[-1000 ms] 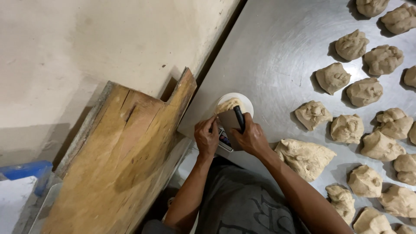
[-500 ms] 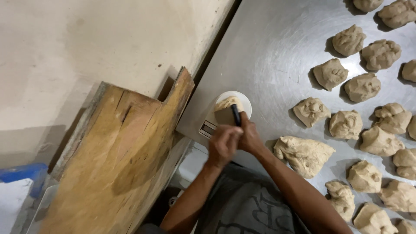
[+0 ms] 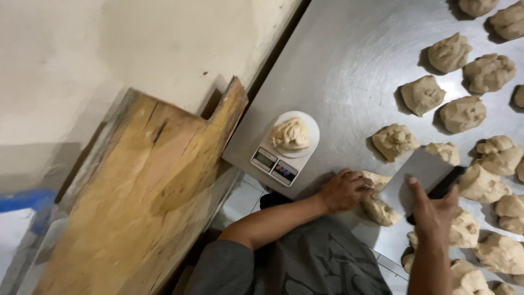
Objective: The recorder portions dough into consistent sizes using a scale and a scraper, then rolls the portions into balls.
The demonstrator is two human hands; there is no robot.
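Observation:
My left hand [image 3: 344, 189] rests on a large lump of dough [image 3: 377, 206] on the steel table [image 3: 338, 71], fingers pressing its left end. My right hand [image 3: 434, 210] grips a metal bench scraper [image 3: 417, 175] by its black handle, with the blade set against the same lump. A small white kitchen scale [image 3: 284, 145] stands to the left of my hands. One piece of dough [image 3: 290, 134] sits on its round platform.
Several cut dough pieces [image 3: 464, 112] lie over the right side of the table. A worn wooden board [image 3: 142, 186] leans against the pale wall [image 3: 109, 49] at the left. White floor tiles [image 3: 243, 199] show below the table edge.
Both hands have moved right from the scale to the large dough lump. The scraper went along in my right hand. A dough piece now lies uncovered on the scale.

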